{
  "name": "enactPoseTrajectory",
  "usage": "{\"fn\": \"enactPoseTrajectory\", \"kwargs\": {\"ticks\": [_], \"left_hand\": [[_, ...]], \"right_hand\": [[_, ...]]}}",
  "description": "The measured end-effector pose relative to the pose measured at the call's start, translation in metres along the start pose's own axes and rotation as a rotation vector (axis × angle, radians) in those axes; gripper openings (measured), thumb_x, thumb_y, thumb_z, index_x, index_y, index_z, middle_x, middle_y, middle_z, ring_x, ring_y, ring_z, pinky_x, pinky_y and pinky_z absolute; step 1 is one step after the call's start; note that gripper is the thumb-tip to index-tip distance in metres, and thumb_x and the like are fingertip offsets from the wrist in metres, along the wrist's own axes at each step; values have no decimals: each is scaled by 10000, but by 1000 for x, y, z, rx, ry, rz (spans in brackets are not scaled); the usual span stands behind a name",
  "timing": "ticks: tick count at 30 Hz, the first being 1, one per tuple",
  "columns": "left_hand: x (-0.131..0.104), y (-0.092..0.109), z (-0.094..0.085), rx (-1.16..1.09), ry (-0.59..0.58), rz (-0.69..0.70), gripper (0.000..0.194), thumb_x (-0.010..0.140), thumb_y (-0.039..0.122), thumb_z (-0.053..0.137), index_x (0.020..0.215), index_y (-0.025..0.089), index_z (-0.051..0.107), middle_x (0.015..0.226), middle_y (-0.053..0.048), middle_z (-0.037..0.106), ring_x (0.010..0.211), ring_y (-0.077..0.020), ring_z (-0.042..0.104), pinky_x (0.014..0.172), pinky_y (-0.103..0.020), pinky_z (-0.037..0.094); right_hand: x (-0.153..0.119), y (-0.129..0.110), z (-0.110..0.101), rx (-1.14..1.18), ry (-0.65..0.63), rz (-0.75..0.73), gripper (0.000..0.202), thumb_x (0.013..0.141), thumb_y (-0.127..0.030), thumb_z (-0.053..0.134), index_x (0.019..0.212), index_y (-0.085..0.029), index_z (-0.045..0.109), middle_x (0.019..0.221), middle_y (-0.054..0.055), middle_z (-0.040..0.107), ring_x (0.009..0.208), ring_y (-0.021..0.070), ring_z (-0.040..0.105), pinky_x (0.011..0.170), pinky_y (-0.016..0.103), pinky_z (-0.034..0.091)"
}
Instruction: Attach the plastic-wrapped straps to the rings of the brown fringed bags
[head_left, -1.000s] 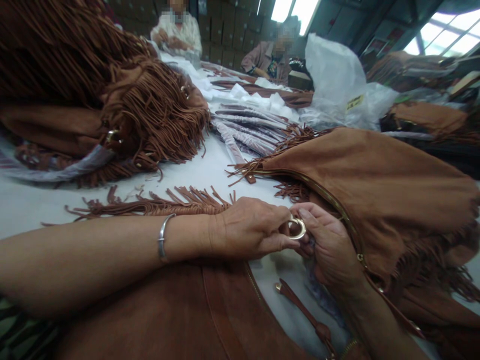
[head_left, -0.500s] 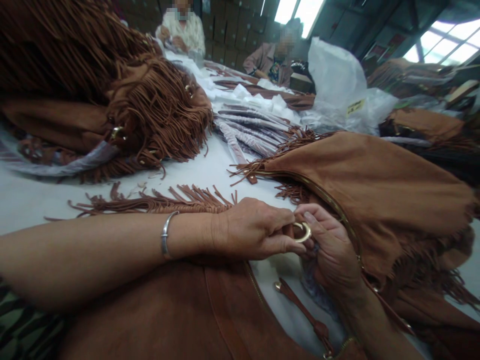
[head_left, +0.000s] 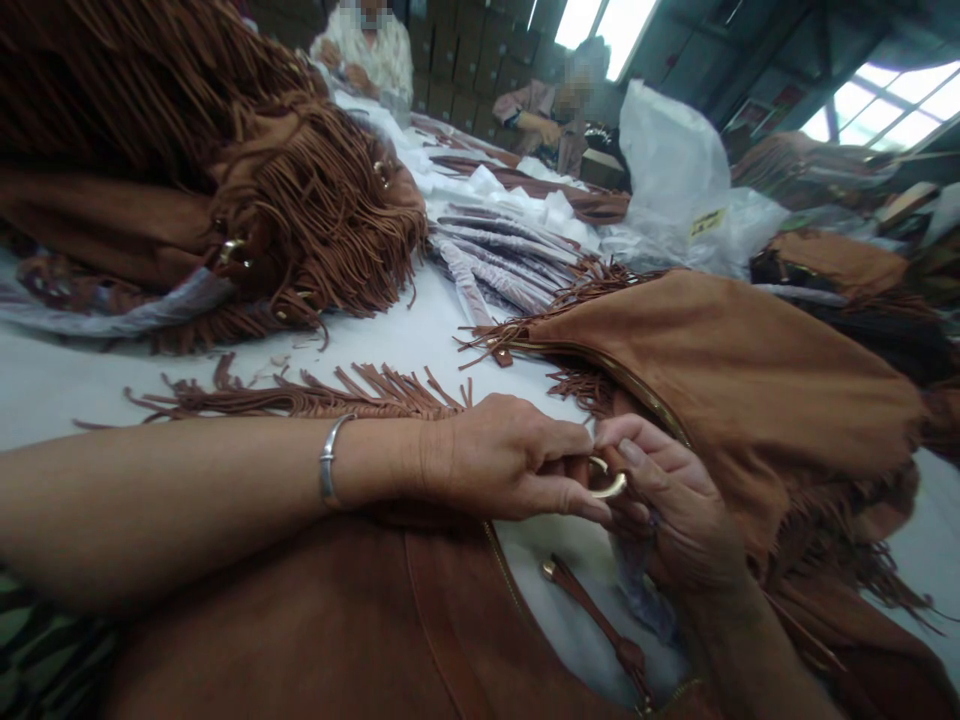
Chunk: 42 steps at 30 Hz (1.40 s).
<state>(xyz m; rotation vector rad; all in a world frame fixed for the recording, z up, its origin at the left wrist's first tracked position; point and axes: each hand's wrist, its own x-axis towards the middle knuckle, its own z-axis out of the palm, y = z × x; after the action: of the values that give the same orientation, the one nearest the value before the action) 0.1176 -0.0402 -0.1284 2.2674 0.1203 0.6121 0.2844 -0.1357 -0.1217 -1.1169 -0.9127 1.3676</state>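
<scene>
My left hand [head_left: 517,460], with a silver bracelet [head_left: 328,458] on its wrist, pinches a gold ring [head_left: 611,484] from the left. Fingers of my right hand [head_left: 679,500] close on a brown leather strap end [head_left: 616,462] at the ring's right side; plastic wrap [head_left: 641,590] hangs beneath that hand. Under my left forearm lies a brown suede bag [head_left: 322,610] with a zipper edge. A thin leather pull [head_left: 596,610] with a gold tip rests on the white table [head_left: 525,550] between the bag and my right wrist.
Fringed brown bags [head_left: 315,200] are piled at the left. A tan suede bag [head_left: 750,360] lies at the right. Wrapped straps [head_left: 517,255] and a clear plastic bag [head_left: 671,150] are farther back. Two people [head_left: 367,60] [head_left: 551,115] sit across the table.
The strap end now shows at the ring's right side, and the ring sits slightly lower. My right hand has shifted a little right and down. The far right person's arm has moved.
</scene>
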Motion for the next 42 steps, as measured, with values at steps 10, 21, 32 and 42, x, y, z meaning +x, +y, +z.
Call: {"fn": "enactPoseTrajectory", "kwargs": {"ticks": [10, 21, 32, 42], "left_hand": [[1, 1, -2, -3, -40, -4, 283, 828, 417, 610, 773, 140, 609, 643, 25, 590, 564, -57, 494, 541, -164, 338], [0, 0, -3, 147, 8, -60, 261, 843, 395, 582, 857, 143, 646, 727, -23, 652, 634, -97, 572, 588, -185, 386], [4, 0, -2, 195, 68, -130, 191, 789, 353, 622, 824, 166, 601, 709, 17, 618, 612, -90, 520, 555, -197, 348], [8, -3, -4, 357, -82, -130, 237, 885, 385, 472, 880, 170, 570, 768, -8, 590, 661, -124, 493, 603, -227, 348]], "right_hand": [[-16, -20, 2, -398, 97, -135, 165, 812, -320, 658, 926, -219, 595, 538, -41, 495, 422, 65, 386, 379, 154, 302], [-29, -13, 23, -772, 288, -320, 233, 797, -330, 669, 994, -280, 555, 533, -42, 563, 467, 126, 515, 438, 213, 395], [-11, -26, -7, -790, 62, -32, 298, 815, -472, 609, 731, -187, 633, 556, -9, 490, 487, 91, 417, 416, 187, 328], [-4, -21, -6, -709, 65, -61, 335, 823, -476, 604, 670, -177, 605, 506, -32, 453, 450, 77, 371, 399, 192, 283]]}}
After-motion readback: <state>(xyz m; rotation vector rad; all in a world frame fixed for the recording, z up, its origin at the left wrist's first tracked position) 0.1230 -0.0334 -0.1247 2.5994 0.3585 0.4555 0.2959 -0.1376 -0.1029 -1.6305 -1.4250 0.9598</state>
